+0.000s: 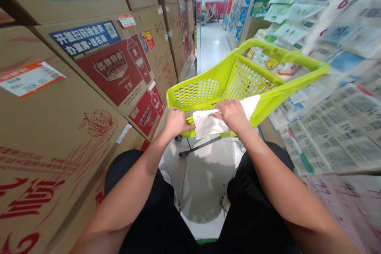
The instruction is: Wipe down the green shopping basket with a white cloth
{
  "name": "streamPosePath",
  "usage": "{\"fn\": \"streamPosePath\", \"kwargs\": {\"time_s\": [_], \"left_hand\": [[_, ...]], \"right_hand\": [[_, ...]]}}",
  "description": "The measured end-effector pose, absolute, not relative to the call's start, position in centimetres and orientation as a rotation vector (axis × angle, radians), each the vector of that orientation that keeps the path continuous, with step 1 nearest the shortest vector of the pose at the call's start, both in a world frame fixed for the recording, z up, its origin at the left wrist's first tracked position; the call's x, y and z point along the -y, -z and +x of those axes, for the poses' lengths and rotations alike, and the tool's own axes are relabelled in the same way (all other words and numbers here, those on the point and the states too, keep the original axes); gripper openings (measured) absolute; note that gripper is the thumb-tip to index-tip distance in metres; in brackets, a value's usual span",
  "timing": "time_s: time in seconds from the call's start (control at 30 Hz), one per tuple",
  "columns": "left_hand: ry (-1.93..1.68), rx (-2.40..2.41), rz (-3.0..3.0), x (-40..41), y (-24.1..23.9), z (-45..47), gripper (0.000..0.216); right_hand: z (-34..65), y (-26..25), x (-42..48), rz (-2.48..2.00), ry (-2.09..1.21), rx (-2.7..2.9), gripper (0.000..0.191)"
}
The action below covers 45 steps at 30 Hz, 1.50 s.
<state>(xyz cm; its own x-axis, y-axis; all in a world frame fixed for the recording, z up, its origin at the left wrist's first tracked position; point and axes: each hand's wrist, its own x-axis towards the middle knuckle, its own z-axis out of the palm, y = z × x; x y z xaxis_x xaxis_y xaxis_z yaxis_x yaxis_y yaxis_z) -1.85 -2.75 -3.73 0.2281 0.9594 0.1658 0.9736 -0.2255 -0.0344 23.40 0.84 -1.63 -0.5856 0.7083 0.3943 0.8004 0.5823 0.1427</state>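
A lime-green plastic shopping cart basket (pixel 208 83) stands in a narrow shop aisle right in front of me. My left hand (pixel 175 122) is closed around the near rim of the basket. My right hand (pixel 232 114) presses a white cloth (pixel 208 125) against the same rim, fingers curled over it. The cloth drapes over the rim and hangs a little below it. My legs in dark trousers show below, apart on either side of the cart's frame.
Stacked cardboard cartons (pixel 98 71) with red labels and price tags wall the left side. Shelves of packaged paper goods (pixel 333 87) line the right. The white tiled floor (pixel 211 43) runs ahead to the far end of the aisle.
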Motion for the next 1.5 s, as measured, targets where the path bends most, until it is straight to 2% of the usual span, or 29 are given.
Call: {"fn": "streamPosePath", "kwargs": {"time_s": [0.53, 0.8, 0.97, 1.07, 1.17, 1.27, 1.5], "left_hand": [[0.077, 1.932, -2.330, 3.3, 3.1, -0.6, 0.045], [0.003, 1.864, -2.431, 3.7, 2.9, -0.3, 0.036], [-0.042, 1.810, -2.458, 3.5, 2.9, -0.7, 0.043], [-0.079, 1.834, -2.456, 3.1, 2.9, -1.5, 0.055], [-0.080, 1.854, -2.479, 2.6, 3.1, -2.7, 0.062], [-0.071, 1.843, -2.471, 2.3, 3.2, -3.6, 0.056], [-0.021, 1.785, -2.418, 2.6, 3.4, -3.1, 0.052]], "right_hand": [[19.5, 2.9, 0.3, -1.094, 0.320, 2.547, 0.031], [17.0, 3.2, 2.9, -0.998, 0.292, 2.553, 0.026], [19.7, 2.5, 1.9, -1.072, 0.296, 2.484, 0.035], [23.2, 2.0, -0.1, -1.227, 0.348, 2.366, 0.040], [27.3, 1.4, -2.4, -1.367, 0.422, 2.207, 0.034], [29.1, 1.4, -3.1, -1.376, 0.474, 2.110, 0.030], [19.8, 4.0, 2.2, -1.038, 0.355, 2.357, 0.038]]}}
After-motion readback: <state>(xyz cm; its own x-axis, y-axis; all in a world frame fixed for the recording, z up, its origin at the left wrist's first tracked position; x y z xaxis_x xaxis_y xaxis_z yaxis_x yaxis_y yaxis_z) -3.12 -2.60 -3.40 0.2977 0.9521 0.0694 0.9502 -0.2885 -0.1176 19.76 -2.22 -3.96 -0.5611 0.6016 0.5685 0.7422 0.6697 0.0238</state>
